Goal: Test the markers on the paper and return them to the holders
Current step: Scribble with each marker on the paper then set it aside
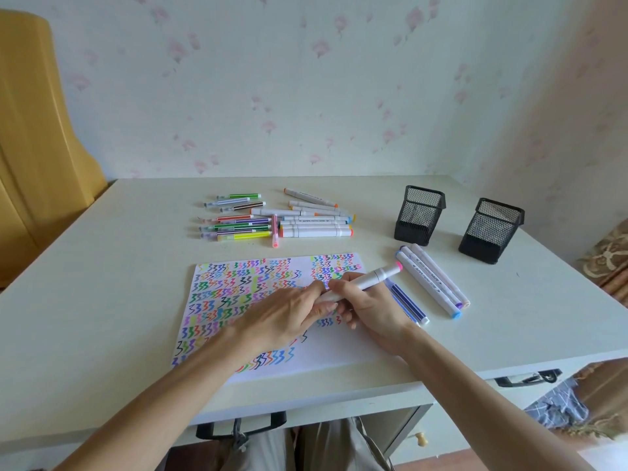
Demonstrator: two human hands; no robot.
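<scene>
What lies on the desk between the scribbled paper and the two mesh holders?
In the head view, a few markers lie side by side on the desk between the paper and the holders, none inside them.

A smooth, matt pale table (102, 266) holds a sheet of white paper (339, 355) covered in ink squiggles. Two holders (419, 215) are black metal mesh. The marker (370, 278) has a smooth, slightly glossy white plastic barrel. The wall (306, 79) wears matt floral wallpaper.
</scene>
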